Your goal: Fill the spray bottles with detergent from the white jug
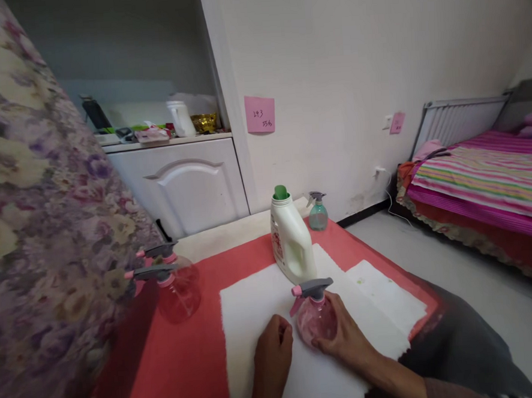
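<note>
And here's the right hand (339,332), wrapped round a pink spray bottle (310,327), thumb low on the near side, fingers behind the bulb, gripping it from the right. That bottle is over the white sheet (250,320), right of middle on the red surface (195,371), nearer the person than the far edge; whether its base touches down, I can't tell. The left hand (275,338) sits just beside it, narrow, fingers curled in, nothing showing in the grip. The bulb looks like thin, fairly stiff plastic: light, I'd judge, unless well filled, and liable to slip if wet. Its fullest part suits a broad palm grip, while the pink collar gives a slimmer hold. The grey trigger head (316,288) makes it top-heavy, and the trigger is best left unsqueezed. Behind it stands the white jug (295,236), toward the far edge; a green spray bottle (318,218) waits by the far right corner, two pink ones (180,299) by the left edge.
</note>
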`<state>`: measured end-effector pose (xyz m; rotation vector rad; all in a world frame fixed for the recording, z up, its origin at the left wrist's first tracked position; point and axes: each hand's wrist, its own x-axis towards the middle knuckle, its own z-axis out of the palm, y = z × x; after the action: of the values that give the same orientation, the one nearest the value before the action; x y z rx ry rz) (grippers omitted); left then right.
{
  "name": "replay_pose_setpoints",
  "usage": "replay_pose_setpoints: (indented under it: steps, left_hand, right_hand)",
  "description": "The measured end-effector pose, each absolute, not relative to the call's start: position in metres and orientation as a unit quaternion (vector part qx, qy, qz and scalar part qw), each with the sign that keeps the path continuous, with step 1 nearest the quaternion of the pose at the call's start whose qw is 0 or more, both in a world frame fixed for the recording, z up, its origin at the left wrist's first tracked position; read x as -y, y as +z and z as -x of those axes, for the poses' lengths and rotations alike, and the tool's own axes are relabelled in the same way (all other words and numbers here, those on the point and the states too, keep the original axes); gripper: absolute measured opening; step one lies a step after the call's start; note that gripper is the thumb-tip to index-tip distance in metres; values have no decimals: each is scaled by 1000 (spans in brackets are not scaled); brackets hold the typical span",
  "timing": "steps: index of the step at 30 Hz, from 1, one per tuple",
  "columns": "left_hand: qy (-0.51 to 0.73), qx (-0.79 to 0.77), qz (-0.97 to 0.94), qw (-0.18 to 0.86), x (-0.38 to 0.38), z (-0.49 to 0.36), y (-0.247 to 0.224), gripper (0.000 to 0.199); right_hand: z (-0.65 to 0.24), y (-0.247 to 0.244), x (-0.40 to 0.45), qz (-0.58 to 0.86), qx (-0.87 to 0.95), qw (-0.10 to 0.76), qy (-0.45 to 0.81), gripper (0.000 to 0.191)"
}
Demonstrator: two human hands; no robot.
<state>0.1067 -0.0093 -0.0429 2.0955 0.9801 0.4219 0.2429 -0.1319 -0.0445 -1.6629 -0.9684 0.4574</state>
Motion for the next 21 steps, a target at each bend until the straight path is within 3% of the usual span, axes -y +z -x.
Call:
replay_pose_setpoints:
  steps: [10,21]
  left_hand:
    - [124,-390,-852,326,6,-110,-47,16]
    - [140,-396,-857,300,-1,-99,-37,20]
  right_hand:
    - [-293,-36,146,618,397,634,242,73]
    - [-454,-24,88,660,341,656,133,72]
